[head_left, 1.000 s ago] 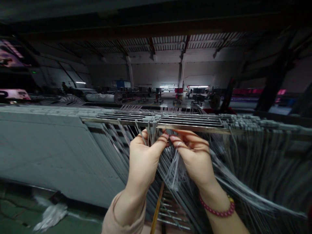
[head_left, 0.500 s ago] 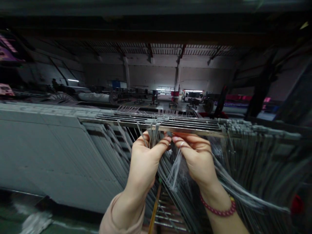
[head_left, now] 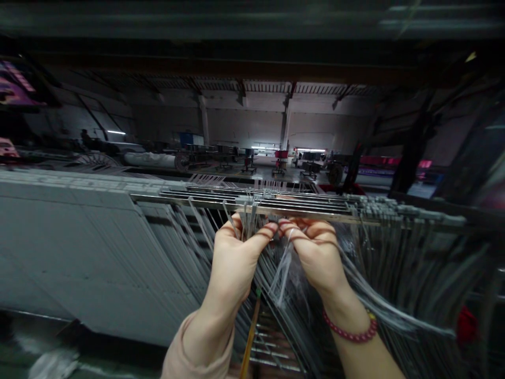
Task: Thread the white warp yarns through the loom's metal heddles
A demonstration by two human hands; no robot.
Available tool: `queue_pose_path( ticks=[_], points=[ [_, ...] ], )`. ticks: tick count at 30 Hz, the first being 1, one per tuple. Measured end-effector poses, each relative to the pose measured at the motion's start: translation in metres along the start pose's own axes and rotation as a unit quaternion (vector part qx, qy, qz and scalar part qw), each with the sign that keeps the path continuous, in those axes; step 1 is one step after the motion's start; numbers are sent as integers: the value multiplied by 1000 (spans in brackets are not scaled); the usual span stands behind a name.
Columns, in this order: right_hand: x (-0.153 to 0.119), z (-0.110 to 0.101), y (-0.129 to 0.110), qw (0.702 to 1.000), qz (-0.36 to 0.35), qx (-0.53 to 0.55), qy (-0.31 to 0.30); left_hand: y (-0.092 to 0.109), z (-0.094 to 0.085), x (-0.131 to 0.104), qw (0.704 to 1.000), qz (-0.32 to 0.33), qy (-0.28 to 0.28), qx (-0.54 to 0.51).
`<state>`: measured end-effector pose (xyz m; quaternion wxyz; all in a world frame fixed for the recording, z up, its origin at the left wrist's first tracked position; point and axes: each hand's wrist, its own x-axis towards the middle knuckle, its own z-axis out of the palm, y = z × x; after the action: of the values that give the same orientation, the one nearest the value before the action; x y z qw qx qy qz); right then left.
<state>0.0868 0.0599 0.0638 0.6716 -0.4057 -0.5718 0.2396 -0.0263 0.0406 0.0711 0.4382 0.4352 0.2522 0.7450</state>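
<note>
My left hand [head_left: 240, 252] is closed in a pinch just under the front metal rail [head_left: 276, 208], its thumb tip pressed to the forefinger. Thin grey strips [head_left: 248, 218] hang from the rails around its fingers. What lies in the pinch is too small to make out. Close beside it, my right hand [head_left: 317, 247] is closed too, with white threads [head_left: 283, 276] caught over its thumb and fingers and hanging down in a loose loop. The fingertips of both hands nearly meet. A dark red bead bracelet [head_left: 351, 334] circles the right wrist.
A dense bank of grey strips [head_left: 71, 247] fills the left side. More strips [head_left: 394, 247] hang at the right, with a bundle of pale threads [head_left: 390, 313] crossing them. A yellow-brown rod [head_left: 251, 339] slants below the hands. White fluff [head_left: 53, 363] lies at lower left.
The right hand's fingers have curled in more under the rail, and the dark strip that showed between the hands is less visible. The left hand has stayed nearly still. The view has shifted slightly.
</note>
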Motion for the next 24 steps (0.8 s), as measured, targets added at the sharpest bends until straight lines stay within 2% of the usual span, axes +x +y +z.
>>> queue_pose_path(
  ticks=[4,6,10,12,17,21,24],
  points=[
    [0,1,1,995,-11,89,-39,-1,-1,1,1000,-4,3,4],
    [-1,2,1,993,-18,107,-37,-1,-2,1,1000,-7,6,4],
    [-2,4,2,998,-30,56,2,-1,-2,0,1000,-12,13,2],
    [-2,5,4,998,-44,35,2,-1,-2,-1,1000,-14,16,1],
    [0,5,13,992,-83,84,-52,0,-2,-2,1000,-16,6,10],
    [5,2,18,986,-36,121,-110,3,-2,1,1000,-20,-5,14],
    [10,-1,12,973,8,154,-175,5,-2,2,999,-23,-22,11]
  ],
)
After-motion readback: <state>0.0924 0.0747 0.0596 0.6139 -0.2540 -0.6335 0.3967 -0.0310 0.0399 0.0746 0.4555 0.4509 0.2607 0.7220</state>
